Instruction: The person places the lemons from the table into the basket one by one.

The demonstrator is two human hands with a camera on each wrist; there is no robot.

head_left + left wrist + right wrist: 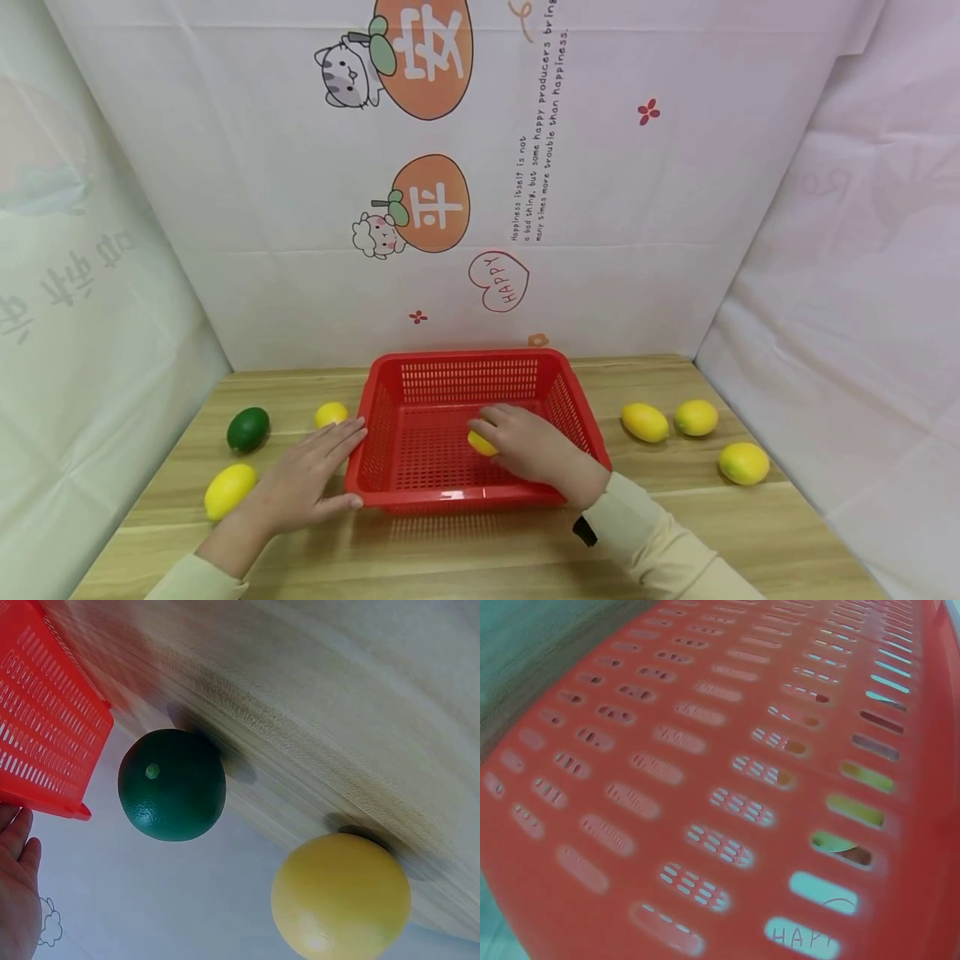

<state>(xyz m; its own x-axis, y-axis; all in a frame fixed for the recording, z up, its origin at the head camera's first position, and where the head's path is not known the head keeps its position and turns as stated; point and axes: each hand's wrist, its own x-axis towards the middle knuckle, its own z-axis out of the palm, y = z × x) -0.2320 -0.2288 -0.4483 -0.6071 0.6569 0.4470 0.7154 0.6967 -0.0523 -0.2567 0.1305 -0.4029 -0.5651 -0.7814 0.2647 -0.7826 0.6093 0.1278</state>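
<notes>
A red slotted plastic basket stands on the wooden table. My right hand reaches over its near right side and holds a yellow lemon low inside. My left hand touches the left rim with fingers extended and thumb by the near corner. The left wrist view catches part of that hand at the basket wall. In the right wrist view the basket's wall fills most of the picture; yellow shows through a few slots, and the right hand is mostly hidden.
Left of the basket lie a dark green lime-like fruit, a lemon and another lemon beside my left fingers. To the right lie three lemons, the nearest lemon by the basket. White printed cloth walls the back and sides.
</notes>
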